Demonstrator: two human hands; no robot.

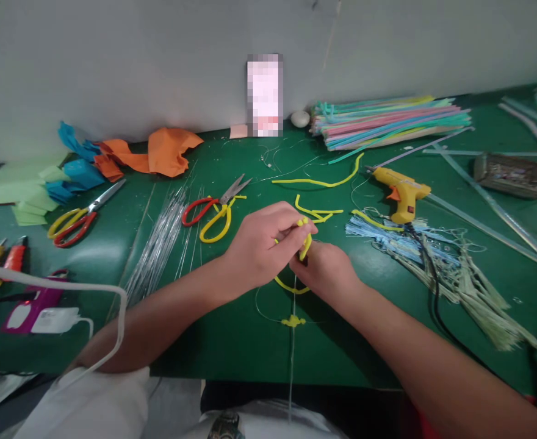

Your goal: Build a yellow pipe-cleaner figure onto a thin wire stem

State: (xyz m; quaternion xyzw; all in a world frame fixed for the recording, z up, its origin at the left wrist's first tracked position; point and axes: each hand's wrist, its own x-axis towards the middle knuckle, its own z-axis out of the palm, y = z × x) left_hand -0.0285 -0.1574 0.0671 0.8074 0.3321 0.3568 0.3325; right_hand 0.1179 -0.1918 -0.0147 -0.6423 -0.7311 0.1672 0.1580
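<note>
In the middle of the head view, my left hand [266, 244] and my right hand [327, 271] meet over the table. Fingers of both are closed on a bent yellow pipe cleaner [304, 247]; its exact shape is partly hidden by them. A yellow curve of pipe cleaner [291, 288] shows just below the hands. A thin wire [291, 360] runs from under them toward my body, with a small yellow knotted piece [293, 321] on it. Beyond my fingers lie cut yellow pipe cleaners [318, 214], and scissors [213, 213] rest near my left hand.
At right are a yellow hot glue gun [403, 192], tassels [461, 268] and a pipe cleaner bundle [387, 122]. A phone [265, 91] leans on the wall. Left are wires [158, 238], second scissors [79, 219], crepe paper [168, 152] and a white cable [117, 292] crossing my arm.
</note>
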